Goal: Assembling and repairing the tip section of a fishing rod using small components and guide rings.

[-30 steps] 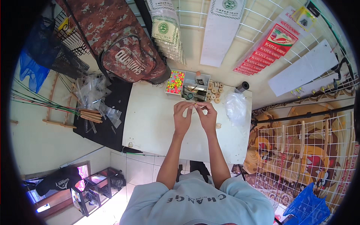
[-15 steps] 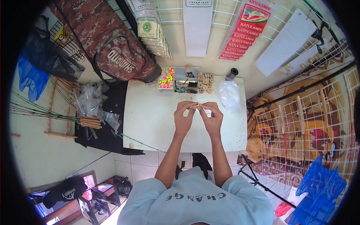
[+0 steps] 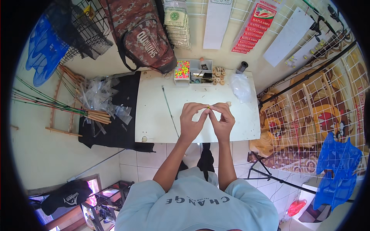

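Observation:
Above the white table (image 3: 162, 123), my left hand (image 3: 192, 120) and my right hand (image 3: 223, 120) meet at the fingertips. Both are closed in a pinch on one tiny yellow piece (image 3: 208, 107) with a dark spot in it; its kind is too small to make out. The thumbs and index fingers cover most of it. A thin dark-green rod (image 3: 169, 107) lies on the tabletop to the left of my left hand, its near end running behind my wrist.
At the table's back stand a tray (image 3: 182, 81) of bright beads, a grey divided box (image 3: 207, 65), wooden spools (image 3: 219, 75), a black roll (image 3: 241, 67) and clear plastic bags (image 3: 239, 87). Wooden-handled rods (image 3: 98, 116) lie left on black cloth (image 3: 111, 134). A camouflage bag (image 3: 144, 42) leans behind.
The head view has shifted, so the table appears higher and more of the green rod shows. Both hands keep their pinch; the yellow piece now shows a dark spot.

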Demonstrator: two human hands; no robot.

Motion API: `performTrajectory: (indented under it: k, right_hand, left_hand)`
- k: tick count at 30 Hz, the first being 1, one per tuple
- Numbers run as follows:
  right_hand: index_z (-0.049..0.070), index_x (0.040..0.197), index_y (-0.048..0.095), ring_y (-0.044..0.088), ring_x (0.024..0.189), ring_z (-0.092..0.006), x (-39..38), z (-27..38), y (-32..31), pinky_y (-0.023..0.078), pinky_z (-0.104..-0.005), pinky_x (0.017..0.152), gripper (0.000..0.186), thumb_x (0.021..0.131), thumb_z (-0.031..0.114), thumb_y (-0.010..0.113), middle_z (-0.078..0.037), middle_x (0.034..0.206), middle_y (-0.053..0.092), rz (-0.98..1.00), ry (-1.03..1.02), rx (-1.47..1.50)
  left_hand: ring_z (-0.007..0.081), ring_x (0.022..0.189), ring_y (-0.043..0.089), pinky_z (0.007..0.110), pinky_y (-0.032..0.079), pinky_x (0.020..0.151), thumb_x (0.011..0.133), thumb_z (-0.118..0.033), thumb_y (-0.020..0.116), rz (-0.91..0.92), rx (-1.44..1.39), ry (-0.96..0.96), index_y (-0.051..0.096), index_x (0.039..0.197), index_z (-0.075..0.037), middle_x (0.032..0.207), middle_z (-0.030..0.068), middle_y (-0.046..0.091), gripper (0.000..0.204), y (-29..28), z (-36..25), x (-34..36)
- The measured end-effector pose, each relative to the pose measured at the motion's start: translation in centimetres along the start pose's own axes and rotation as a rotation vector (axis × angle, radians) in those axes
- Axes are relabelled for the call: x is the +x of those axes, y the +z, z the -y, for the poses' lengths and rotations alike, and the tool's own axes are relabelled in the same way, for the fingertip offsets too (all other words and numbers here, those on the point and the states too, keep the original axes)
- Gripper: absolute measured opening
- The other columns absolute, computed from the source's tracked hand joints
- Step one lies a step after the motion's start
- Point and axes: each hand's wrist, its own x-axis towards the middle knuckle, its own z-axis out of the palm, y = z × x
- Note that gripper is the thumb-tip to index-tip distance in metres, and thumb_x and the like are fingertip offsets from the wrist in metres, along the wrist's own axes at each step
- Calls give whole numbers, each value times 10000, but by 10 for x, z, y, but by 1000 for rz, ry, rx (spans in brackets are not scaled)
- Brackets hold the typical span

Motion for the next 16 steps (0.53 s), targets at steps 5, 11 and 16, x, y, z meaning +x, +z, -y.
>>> performTrajectory:
  k: [5, 11, 16]
  right_hand:
    - [42, 915, 696, 586, 892, -206, -12, 20, 7, 472, -313, 784, 266, 696, -110, 699, -61, 876, 667, 14, -27, 36]
    - [79, 896, 708, 553, 1014, -253, -17, 47, 11, 462, -352, 864, 263, 682, -72, 712, -52, 961, 676, 31, -191, -89]
    - [102, 890, 719, 536, 1047, -259, -24, 58, 18, 450, -371, 892, 259, 684, -55, 717, -57, 992, 669, 8, -174, -9]
  left_hand:
    - [182, 842, 563, 278, 467, 648, 787, -29, 711, 1, 44, 82, 684, 942, -65, 917, 50, 661, 161, -22, -13, -9]
    - [197, 816, 624, 278, 493, 571, 773, -6, 702, -12, 99, 175, 664, 925, -51, 943, 59, 671, 164, -48, -35, -16]
    - [145, 755, 636, 229, 457, 466, 783, -2, 703, -16, -18, 156, 661, 924, -57, 958, 80, 671, 156, -57, -46, -22]
